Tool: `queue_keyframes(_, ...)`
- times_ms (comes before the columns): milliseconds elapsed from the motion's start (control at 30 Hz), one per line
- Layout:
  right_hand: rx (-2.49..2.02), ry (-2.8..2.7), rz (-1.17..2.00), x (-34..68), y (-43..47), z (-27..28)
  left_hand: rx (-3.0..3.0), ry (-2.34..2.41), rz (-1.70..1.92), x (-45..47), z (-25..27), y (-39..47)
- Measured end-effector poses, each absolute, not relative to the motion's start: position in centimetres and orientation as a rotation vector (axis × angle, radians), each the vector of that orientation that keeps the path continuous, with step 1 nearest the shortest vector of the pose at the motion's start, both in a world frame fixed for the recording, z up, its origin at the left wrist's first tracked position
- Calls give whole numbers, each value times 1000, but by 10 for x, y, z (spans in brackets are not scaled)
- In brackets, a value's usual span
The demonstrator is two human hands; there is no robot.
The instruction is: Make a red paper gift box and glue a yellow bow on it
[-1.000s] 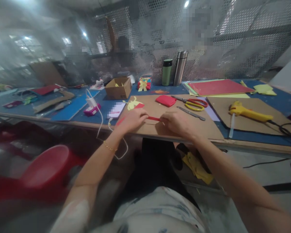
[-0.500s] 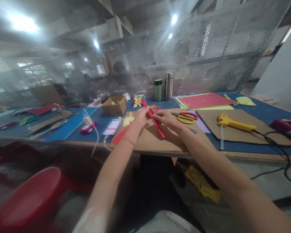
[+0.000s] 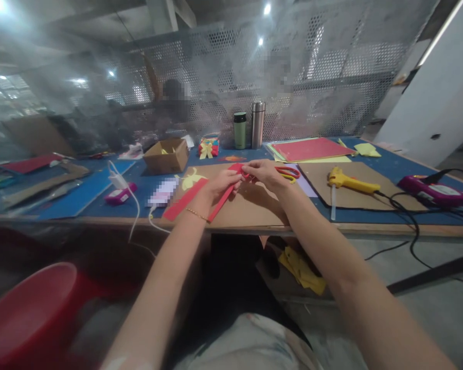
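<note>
A red strip, felt or paper, [image 3: 221, 203] slants between my hands above a brown cardboard sheet [image 3: 250, 213]. My left hand [image 3: 224, 183] is closed around its middle. At the strip's upper end, my right hand [image 3: 265, 171] pinches the red material, with a small curled bit showing at the fingertips. Another red piece [image 3: 185, 200] lies on the cardboard, left of my left hand. Behind it are yellow cut-out petals [image 3: 193, 178]. Red-and-yellow-handled scissors [image 3: 289, 174] rest beside my right hand, which partly hides them.
A yellow glue gun [image 3: 353, 182] lies on cardboard at right, its cord running to a purple box [image 3: 434, 190]. At the back stand a small carton [image 3: 165, 158], a green flask [image 3: 239, 131] and a steel bottle [image 3: 258, 126]. Coloured sheets [image 3: 312, 149] are stacked behind right.
The red strip has turned, its lower end swinging from right to left under my left hand. My right hand has shifted to its upper end. The camera view has swung rightward.
</note>
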State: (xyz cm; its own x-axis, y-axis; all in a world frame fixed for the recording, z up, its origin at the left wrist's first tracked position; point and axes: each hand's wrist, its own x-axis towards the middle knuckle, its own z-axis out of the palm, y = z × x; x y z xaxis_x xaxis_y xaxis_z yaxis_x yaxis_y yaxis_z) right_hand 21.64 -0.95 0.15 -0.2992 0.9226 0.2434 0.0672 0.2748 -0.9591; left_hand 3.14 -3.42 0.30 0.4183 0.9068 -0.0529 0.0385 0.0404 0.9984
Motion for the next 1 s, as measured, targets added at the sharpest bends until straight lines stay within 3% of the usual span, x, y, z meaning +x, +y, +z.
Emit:
queue_keyframes(467,-975,-1609,1080,220,1,-7,1444,993,864,36,-2,-33)
queue_keyframes(800,-928,-1448,1239,224,-5,0,1406,984,886,38,3,-39)
queue_keyframes(1000,-956,-1526,1111,223,-4,-2,1447,943,886,37,-2,-36)
